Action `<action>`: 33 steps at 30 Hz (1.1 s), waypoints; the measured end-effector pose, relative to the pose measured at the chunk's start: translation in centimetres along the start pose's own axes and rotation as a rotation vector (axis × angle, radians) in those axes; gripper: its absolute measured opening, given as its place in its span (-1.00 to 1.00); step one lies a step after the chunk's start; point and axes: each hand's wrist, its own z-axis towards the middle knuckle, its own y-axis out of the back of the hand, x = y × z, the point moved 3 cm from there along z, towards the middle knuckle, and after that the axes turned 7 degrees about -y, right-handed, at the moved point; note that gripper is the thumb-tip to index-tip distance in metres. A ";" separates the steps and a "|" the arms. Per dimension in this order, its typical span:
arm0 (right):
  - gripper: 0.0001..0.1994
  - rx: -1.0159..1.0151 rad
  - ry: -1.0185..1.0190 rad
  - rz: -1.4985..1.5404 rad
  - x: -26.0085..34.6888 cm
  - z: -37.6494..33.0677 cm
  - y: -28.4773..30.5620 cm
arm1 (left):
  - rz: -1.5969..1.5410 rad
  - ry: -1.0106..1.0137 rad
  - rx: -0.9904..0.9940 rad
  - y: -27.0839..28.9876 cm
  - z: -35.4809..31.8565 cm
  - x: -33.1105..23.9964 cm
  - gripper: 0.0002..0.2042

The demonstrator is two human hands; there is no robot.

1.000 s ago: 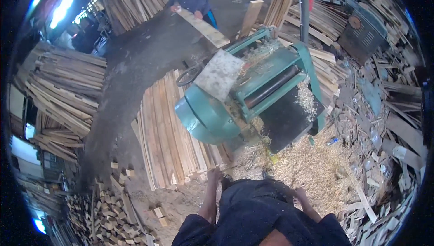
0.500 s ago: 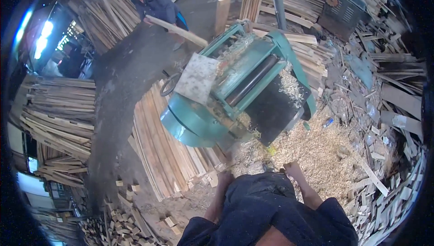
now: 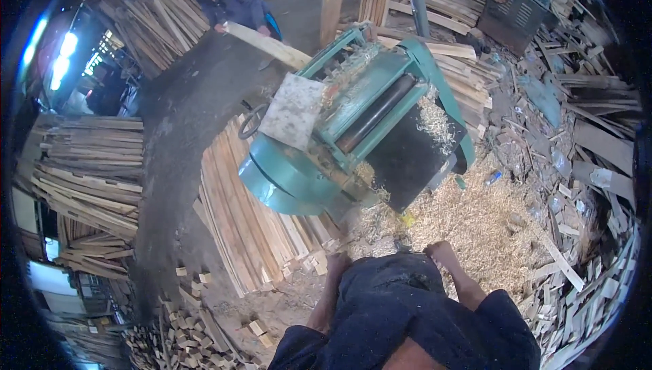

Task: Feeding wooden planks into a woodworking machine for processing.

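Observation:
My left hand (image 3: 337,262) rests beside my dark clothing, just short of the stacked boards. On the other side, my right hand (image 3: 438,252) is against the clothing at the edge of the wood shavings. Neither hand shows a thing in it, and the fingers are too small and partly hidden to make out. In front of me stands a green thickness planer (image 3: 292,181) with a dark roller (image 3: 377,113) and a black outfeed plate (image 3: 418,159). At its far side a co-worker (image 3: 234,0) holds a wooden board (image 3: 268,45) whose near end reaches the machine.
Long boards (image 3: 238,214) lie stacked left of the planer. Shavings (image 3: 475,217) cover the floor at the right, beside scrap wood (image 3: 604,295). Short offcuts (image 3: 187,339) are heaped at lower left. More timber (image 3: 88,173) stands piled at the far left.
The co-worker's board and hands have shifted slightly, and a hand now shows further along the board. My hands stay by my clothing; the view has moved a little.

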 end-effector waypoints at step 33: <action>-0.64 -0.095 -0.064 0.108 2.8 -1.4 0.6 | 0.241 0.074 0.109 -0.9 -2.8 -6.4 -0.61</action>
